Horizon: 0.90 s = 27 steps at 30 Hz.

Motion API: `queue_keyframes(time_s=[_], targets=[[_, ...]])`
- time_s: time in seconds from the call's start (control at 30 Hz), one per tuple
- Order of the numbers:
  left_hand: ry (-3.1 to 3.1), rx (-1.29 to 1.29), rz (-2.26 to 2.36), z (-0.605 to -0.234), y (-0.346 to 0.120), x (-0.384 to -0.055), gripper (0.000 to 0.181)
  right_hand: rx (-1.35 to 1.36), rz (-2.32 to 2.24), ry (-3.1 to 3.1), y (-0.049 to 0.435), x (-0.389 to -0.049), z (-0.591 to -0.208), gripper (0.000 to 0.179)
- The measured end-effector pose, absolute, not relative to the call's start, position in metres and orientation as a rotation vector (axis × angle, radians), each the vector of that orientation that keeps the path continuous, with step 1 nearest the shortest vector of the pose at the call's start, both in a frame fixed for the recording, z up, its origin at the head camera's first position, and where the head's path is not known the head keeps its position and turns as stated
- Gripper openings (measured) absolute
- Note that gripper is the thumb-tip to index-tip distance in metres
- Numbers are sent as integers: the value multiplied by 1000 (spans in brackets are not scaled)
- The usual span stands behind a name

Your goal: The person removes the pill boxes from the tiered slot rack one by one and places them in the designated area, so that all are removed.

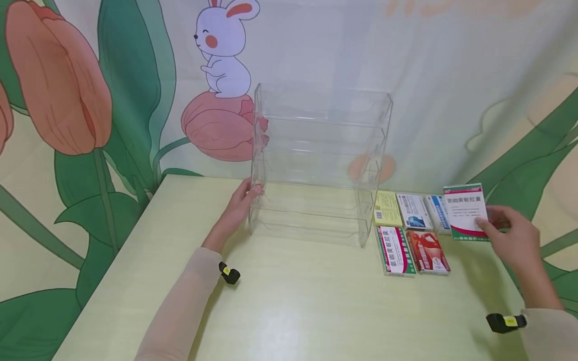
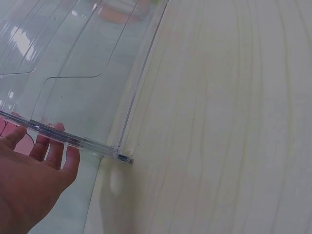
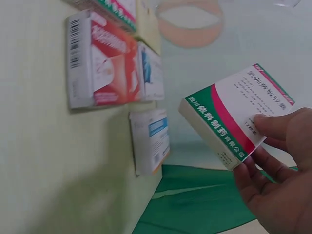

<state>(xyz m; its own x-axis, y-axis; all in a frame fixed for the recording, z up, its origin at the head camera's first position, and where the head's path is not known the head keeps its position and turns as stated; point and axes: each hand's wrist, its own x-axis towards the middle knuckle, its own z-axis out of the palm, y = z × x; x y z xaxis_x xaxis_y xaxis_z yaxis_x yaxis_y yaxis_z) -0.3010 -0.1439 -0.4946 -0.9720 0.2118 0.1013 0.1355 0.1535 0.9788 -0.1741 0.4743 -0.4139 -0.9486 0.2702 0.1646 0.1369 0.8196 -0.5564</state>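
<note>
A clear plastic display rack (image 1: 311,228) with several stepped tiers stands upright at the back of the table. My left hand (image 1: 237,208) grips its left side panel; in the left wrist view the fingers (image 2: 56,153) lie along the panel's edge. Out to the right, my right hand (image 1: 517,235) pinches a white medicine box (image 1: 465,208) with green and magenta bands, thumb on its printed face. That box is raised off the table and tilted in the right wrist view. Part of it hides the blue-and-white box (image 1: 437,213) behind.
Right of the rack lie a yellow box (image 1: 387,208), a white box with a blue picture (image 1: 414,211), a green-and-magenta box (image 1: 396,250) and a red box (image 1: 427,252). A printed cloth (image 1: 433,100) hangs behind the pale table (image 1: 293,311).
</note>
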Motion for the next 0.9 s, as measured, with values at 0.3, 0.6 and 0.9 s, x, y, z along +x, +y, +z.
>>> queue_keyframes(time_s=[0.3, 0.6, 0.9], targets=[[2344, 364, 1981, -496, -145, -301, 70, -287, 722, -2941, 494, -164, -441, 59], [2359, 350, 1969, -498, -144, -302, 72, -203, 706, -3120, 509, -156, -449, 60], [2319, 323, 1987, -486, -141, -294, 62, -250, 765, -3216, 522, -156, -464, 66]])
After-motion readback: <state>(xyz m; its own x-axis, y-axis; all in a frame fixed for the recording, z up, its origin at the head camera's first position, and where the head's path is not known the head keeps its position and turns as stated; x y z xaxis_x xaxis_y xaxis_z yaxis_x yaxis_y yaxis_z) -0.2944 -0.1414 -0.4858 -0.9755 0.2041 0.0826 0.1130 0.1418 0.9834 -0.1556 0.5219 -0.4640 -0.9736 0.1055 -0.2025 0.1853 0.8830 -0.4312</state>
